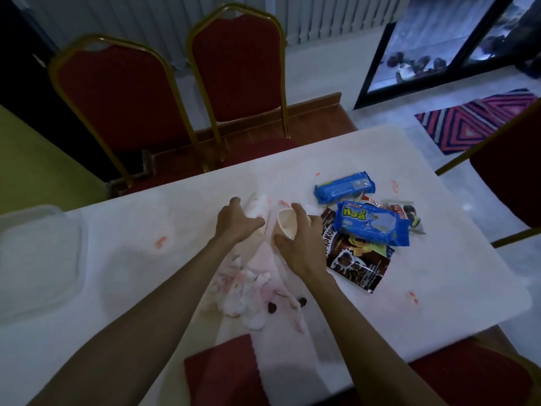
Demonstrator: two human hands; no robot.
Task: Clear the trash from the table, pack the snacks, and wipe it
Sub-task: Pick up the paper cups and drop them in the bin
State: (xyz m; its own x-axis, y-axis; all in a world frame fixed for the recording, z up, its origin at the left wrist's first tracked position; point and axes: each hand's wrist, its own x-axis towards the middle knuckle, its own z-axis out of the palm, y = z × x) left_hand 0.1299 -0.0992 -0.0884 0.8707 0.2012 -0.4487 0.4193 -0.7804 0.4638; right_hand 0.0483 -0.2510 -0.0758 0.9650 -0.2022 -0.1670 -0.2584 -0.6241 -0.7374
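Two hands meet mid-table: my right hand [295, 244] curls round a tipped cream paper cup [288, 225], my left hand [235, 222] touches crumpled pink-stained tissue [259, 206] (grip unclear). The white tabletop [409, 288] has red gold-framed chairs [234, 68] beyond.

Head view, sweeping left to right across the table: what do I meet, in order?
Clear plastic container → left hand → paper cup, gripped by the right hand → blue pack with green lettering.
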